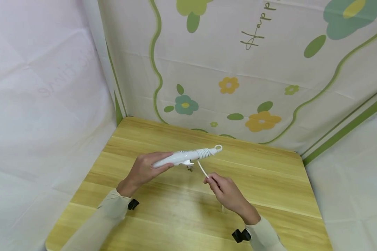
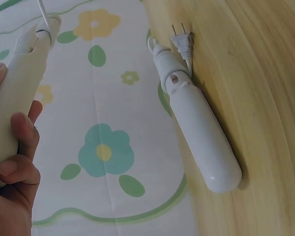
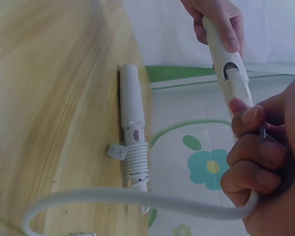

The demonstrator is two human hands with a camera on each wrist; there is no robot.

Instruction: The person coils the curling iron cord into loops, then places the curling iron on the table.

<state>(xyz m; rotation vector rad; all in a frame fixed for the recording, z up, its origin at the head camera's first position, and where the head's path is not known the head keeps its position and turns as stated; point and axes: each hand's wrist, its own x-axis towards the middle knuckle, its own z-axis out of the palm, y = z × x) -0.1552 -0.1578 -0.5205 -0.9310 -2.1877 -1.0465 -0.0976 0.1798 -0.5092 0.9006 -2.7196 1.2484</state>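
Observation:
My left hand (image 1: 146, 169) grips the smooth round body of a white curling iron (image 1: 172, 159), raised over the table and tilted slightly upward to the right. To its right, my right hand (image 1: 228, 191) pinches the white cord (image 1: 202, 169) between thumb and fingers. In the right wrist view a slack loop of that cord (image 3: 128, 195) hangs from the curled fingers. Lying on the table is a second curling iron (image 2: 201, 135), its own cord wound round the handle and its two-prong plug (image 2: 183, 42) beside it. The held one overlaps it in the head view.
The wooden table (image 1: 182, 209) has a rounded front left corner. White cloth with printed flowers (image 1: 207, 66) stands as a wall along its back edge, and more white cloth (image 1: 44, 122) closes the left side. A black band (image 1: 242, 236) sits at the right wrist.

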